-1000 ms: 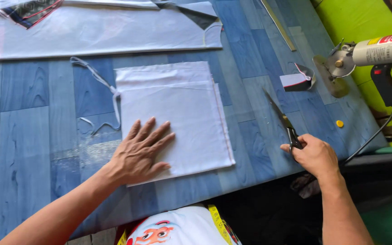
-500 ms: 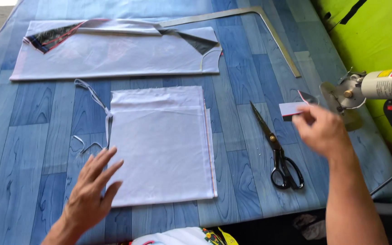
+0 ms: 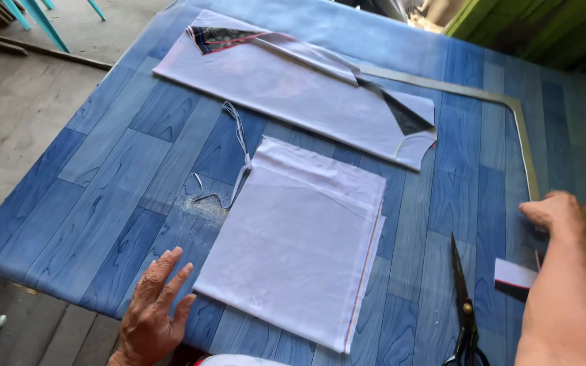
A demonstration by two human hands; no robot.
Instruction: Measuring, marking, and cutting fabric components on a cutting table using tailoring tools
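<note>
at the bottom left of the frame the left hand lies flat with fingers spread on the blue tabletop, just beside the near corner of the folded white cloth, empty. black scissors lie at the bottom right, beside the right forearm. a small white card shows just left of that arm. the right hand, at the right edge, is loosely curled over the tabletop near a metal ruler; whether it grips anything cannot be told. thin fabric strips trail left of the cloth. farther up lies a long white fabric piece.
</note>
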